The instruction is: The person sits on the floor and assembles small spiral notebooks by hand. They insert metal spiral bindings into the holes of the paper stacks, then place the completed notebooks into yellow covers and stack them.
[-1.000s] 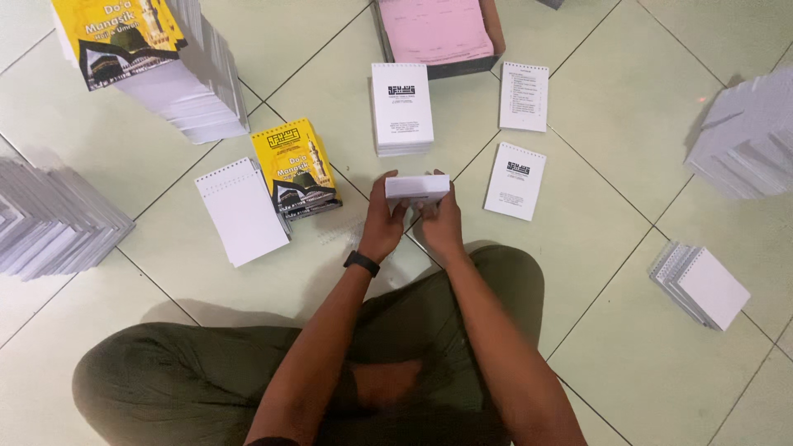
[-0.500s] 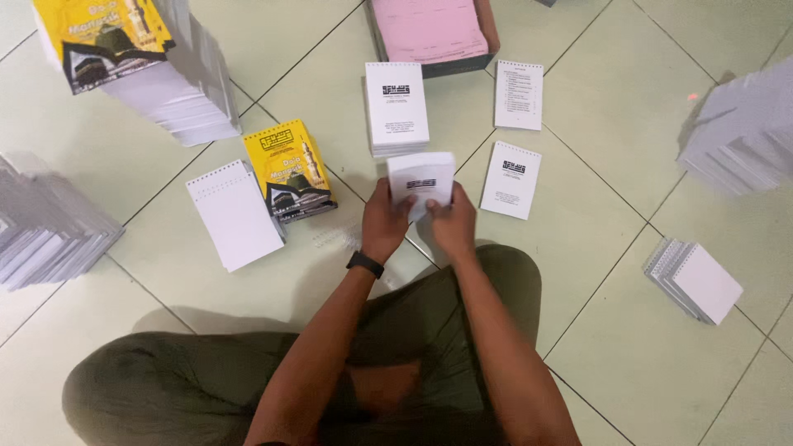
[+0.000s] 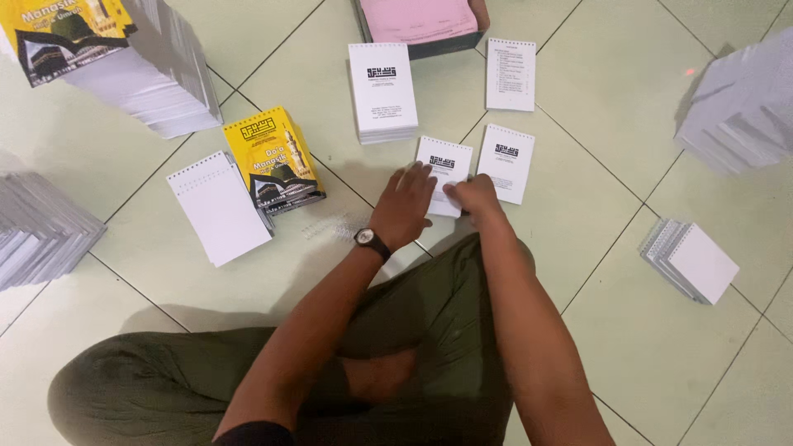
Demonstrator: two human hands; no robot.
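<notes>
Pale green tiled floor, dark grout lines running diagonally. On it: a tall stack of yellow-covered booklets top left, grey paper stacks at the left edge, a white spiral notepad just beside a short yellow booklet pile. A loose wire coil lies near it. Centre: a white booklet stack, three single white pads, a box of pink sheets. Right: more grey stacks and a small spiral-bound pile.

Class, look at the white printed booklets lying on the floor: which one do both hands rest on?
The small white booklet lying directly before the person's knees; left hand and right hand press it, the others lie untouched.
</notes>
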